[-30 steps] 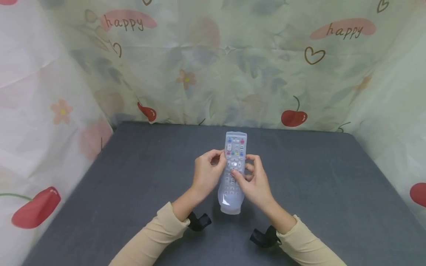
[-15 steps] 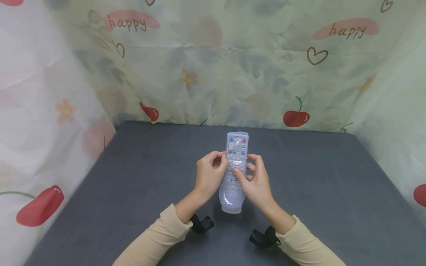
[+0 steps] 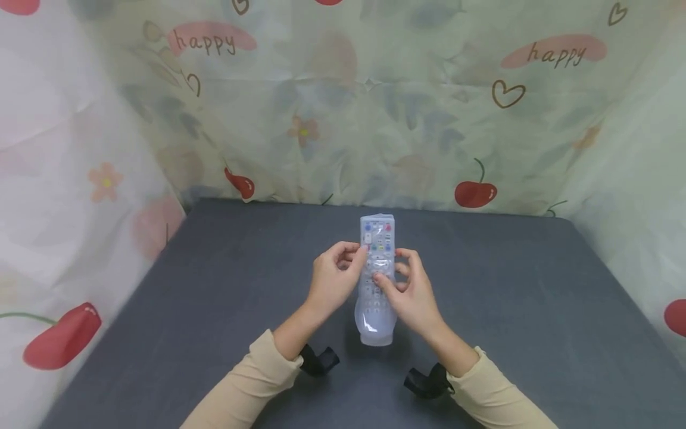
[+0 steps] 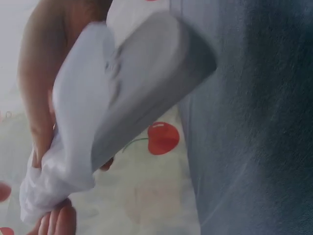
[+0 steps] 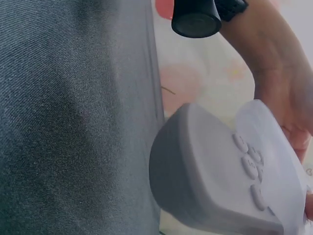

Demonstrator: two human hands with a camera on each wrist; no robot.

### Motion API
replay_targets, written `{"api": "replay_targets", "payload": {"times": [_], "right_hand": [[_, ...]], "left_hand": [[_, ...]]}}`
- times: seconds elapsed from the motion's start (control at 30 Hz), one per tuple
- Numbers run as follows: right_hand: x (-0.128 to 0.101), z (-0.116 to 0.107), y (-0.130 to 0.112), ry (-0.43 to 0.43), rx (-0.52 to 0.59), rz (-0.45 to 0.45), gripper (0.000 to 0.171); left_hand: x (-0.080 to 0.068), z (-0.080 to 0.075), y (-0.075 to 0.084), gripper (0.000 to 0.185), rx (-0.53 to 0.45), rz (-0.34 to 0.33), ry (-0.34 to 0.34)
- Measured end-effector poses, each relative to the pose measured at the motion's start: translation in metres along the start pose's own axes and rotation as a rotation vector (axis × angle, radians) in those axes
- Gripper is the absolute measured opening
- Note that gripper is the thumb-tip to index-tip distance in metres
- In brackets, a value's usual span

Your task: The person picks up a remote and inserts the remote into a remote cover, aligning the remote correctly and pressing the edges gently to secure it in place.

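Remote (image 3: 377, 262) had shifted slightly left since earlier; long axis pointing away, left hand (image 3: 333, 281) and right hand (image 3: 409, 293) pinching its mid-sides

remote (image 3: 377, 274) between hands, above table (image 3: 509, 310)

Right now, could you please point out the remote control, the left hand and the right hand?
remote control (image 3: 377, 231): head view, on its upper button face.
left hand (image 3: 332, 283): head view, on the back of the hand.
right hand (image 3: 411, 298): head view, on the back of the hand.
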State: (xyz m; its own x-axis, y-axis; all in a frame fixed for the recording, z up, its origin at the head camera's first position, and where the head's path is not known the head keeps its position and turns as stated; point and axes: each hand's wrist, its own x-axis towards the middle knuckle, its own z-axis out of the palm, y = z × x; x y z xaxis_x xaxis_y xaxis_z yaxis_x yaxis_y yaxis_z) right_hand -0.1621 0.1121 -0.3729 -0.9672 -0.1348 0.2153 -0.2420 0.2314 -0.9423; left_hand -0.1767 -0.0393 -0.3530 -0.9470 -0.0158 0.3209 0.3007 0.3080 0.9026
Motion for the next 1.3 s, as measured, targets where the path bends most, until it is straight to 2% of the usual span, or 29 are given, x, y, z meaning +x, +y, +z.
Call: {"api": "replay_targets", "payload": {"times": [0.17,0.33,0.43,0.73,0.87,1.03,1.17,1.3], "right_hand": [[-0.001,-0.002,0.0,-0.035,-0.016,0.016,0.048],[-0.002,-0.003,0.001,-0.068,-0.04,0.016,0.049],[-0.002,-0.004,0.001,-0.096,-0.048,0.003,0.049],[0.0,-0.01,0.004,-0.234,-0.104,0.009,0.052],[0.001,-0.014,0.003,-0.276,-0.121,-0.031,0.051],[0.006,-0.025,-0.004,-0.211,-0.158,-0.068,0.037],[0.011,-0.03,-0.011,-0.156,-0.225,-0.092,0.03],[0.014,-0.031,-0.014,-0.152,-0.336,-0.143,0.022]], "left_hand": [[0.005,-0.003,0.002,0.038,0.089,-0.091,-0.097],[0.007,-0.004,0.003,0.032,0.133,-0.11,-0.138],[0.007,-0.005,0.002,0.029,0.112,-0.112,-0.146],[0.008,-0.005,-0.002,0.024,-0.035,-0.098,-0.129],[0.008,-0.003,-0.004,0.026,-0.08,-0.116,-0.132],[0.007,-0.003,-0.002,0.027,-0.125,-0.138,-0.152],[0.006,-0.003,-0.002,0.026,-0.098,-0.108,-0.197],[0.004,-0.003,-0.004,0.024,-0.079,-0.082,-0.197]]}}
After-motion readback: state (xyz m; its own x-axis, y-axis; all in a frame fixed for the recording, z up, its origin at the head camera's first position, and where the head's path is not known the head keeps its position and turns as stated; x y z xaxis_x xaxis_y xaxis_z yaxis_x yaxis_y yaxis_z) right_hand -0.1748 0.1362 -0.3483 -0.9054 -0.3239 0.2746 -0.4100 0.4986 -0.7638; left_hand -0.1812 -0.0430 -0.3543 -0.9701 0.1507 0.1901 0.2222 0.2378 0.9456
